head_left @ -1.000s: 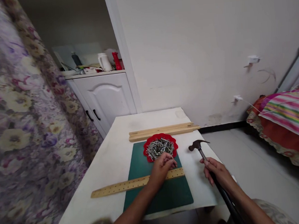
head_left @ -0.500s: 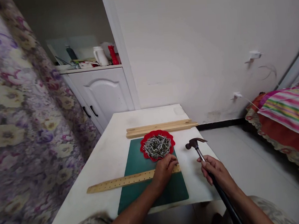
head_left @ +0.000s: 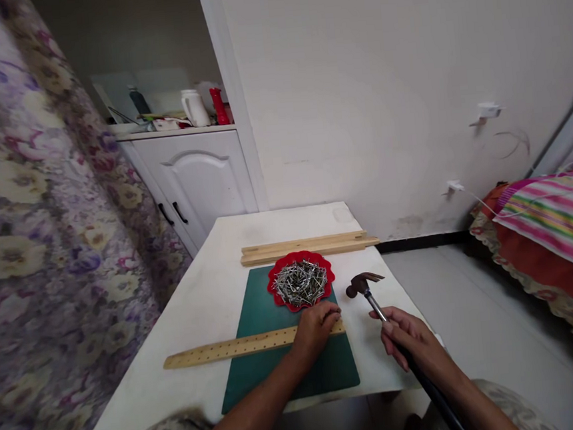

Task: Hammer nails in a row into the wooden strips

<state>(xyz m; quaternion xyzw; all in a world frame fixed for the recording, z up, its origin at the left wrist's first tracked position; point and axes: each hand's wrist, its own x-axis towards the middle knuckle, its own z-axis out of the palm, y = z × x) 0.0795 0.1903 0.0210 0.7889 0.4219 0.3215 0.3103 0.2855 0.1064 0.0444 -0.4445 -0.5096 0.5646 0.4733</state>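
My left hand [head_left: 317, 331] rests over the right part of a pierced wooden strip [head_left: 228, 349], its thumb and fingers pinched together near the strip's right end. Whatever is between those fingertips is too small to make out. The strip, with rows of small dark holes, lies across a green mat [head_left: 254, 305] and sticks out past its left edge. Just beyond that hand, a red scalloped dish [head_left: 276, 299] holds a heap of nails [head_left: 301, 282]. My right hand [head_left: 412, 339] is wrapped round the handle of a claw hammer [head_left: 361, 284], its head raised right of the mat.
Wooden strips [head_left: 309, 246] lie behind the dish on the white table [head_left: 194, 303]. A white cabinet [head_left: 203, 175] and a wall stand beyond. Floral curtain [head_left: 23, 251] hangs at the left. To the right is a bed [head_left: 558, 224] with a striped cover.
The hammer and my right hand have shifted slightly left, and the hammer head sits a bit lower. My left hand stays pinched at the strip's right end.
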